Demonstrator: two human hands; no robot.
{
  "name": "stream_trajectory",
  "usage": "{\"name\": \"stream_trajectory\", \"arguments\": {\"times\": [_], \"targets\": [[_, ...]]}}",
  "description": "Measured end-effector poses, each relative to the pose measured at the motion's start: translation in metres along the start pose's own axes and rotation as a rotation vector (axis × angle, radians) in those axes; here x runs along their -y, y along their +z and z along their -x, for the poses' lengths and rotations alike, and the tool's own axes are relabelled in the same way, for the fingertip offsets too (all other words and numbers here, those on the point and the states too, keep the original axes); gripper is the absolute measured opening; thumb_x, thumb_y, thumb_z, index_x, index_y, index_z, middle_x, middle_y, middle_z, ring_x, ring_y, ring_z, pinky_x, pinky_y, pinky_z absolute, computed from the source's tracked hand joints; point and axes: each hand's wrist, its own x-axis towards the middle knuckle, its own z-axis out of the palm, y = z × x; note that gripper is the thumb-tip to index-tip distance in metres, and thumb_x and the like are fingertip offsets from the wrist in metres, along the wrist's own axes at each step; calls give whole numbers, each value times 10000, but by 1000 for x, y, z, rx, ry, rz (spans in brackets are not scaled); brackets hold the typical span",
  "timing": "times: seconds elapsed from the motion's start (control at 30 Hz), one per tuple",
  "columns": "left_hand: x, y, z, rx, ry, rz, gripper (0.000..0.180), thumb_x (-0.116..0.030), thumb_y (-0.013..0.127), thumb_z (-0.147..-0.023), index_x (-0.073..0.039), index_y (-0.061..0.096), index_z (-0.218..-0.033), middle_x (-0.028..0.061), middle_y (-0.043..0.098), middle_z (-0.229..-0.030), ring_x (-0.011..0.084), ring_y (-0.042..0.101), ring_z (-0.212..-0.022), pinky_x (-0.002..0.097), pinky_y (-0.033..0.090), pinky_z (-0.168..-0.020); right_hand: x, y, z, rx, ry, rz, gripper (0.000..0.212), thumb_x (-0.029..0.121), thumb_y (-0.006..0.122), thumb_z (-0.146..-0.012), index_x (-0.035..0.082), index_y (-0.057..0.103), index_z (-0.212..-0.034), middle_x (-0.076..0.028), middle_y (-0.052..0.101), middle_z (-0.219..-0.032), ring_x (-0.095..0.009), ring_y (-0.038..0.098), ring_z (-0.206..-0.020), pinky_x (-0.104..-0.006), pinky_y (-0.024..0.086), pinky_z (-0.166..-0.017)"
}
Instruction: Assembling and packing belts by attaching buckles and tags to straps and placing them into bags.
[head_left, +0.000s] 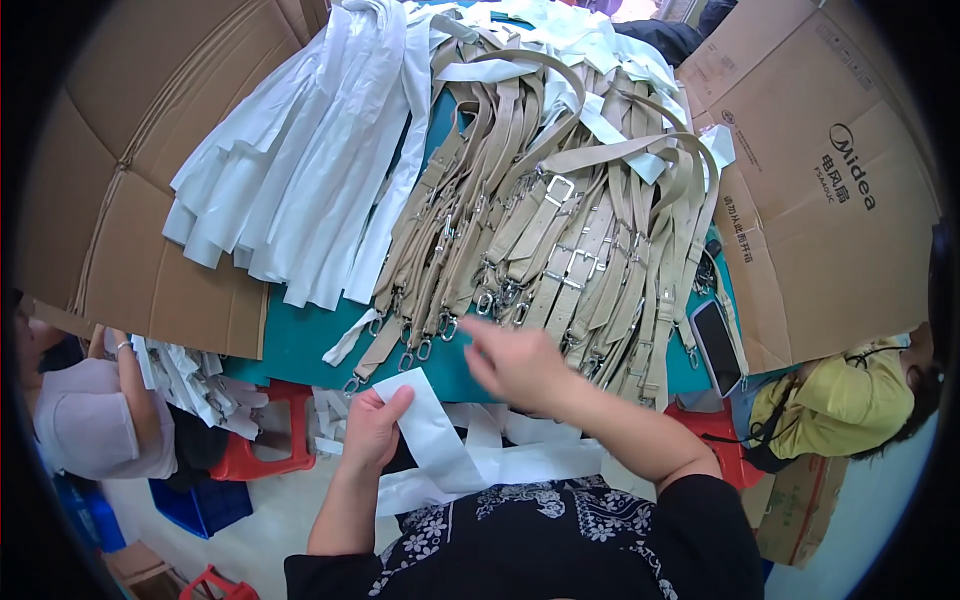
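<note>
My left hand (378, 428) pinches the upper end of a white strip (438, 425) between thumb and fingers. The strip hangs down across my lap, where more white strips (545, 463) lie. Over the table's front edge, my right hand (520, 362) has its index finger stretched out toward the metal clasps (448, 325) of the beige straps, and its thumb is apart. Nothing shows in it, though it is slightly blurred. Many beige straps (500, 130) with silver buckles and hooks are heaped across the table, their clasp ends toward me.
A thick sheaf of white strips (310, 150) covers the table's left side. Cardboard sheets (160, 190) stand on the left, with a cardboard box (810, 190) on the right. A phone (714, 345) lies by the straps. People sit at both sides, near red stools (285, 440).
</note>
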Motion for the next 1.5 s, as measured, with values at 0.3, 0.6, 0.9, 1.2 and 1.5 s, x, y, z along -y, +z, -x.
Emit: {"name": "stream_trajectory", "arguments": {"times": [0.3,0.6,0.9,1.2,1.5], "targets": [[7,6,-3,31,88,-149,135,-44,689,-751,12,638,-864,54,648,-807,116,601,-722,250,478,-681,-47,7,-101,326,491,-73,385,349,620,-766,-30,636,-703,-152,629,-625,-258,616,-547,-357,512,-557],[13,20,-1,135,126,-303,75,-33,678,-754,13,647,-803,5,589,-754,69,551,-662,213,440,-615,-60,15,-66,-115,772,-1483,217,175,570,-840,-24,538,-918,-135,608,-963,-212,610,-863,-310,524,-716],[15,35,-5,130,296,-707,102,-72,726,-712,-7,680,-775,0,550,-669,62,498,-604,212,389,-531,-26,-27,-19,16,739,-1738,295,141,540,-882,103,467,-1164,-21,614,-979,-116,598,-888,-259,479,-707],[27,47,0,-82,698,-945,167,-101,752,-680,6,624,-682,55,505,-596,143,470,-545,267,365,-486,9,-35,-6,98,678,-1399,354,96,583,-849,60,459,-1178,-87,630,-957,-160,639,-803,-230,536,-614],[20,47,3,-46,594,-832,127,-81,744,-690,0,660,-738,33,537,-620,112,484,-571,241,369,-503,3,-27,-3,68,609,-1299,393,91,593,-843,45,434,-1200,-93,636,-957,-150,632,-819,-237,516,-668]]}}
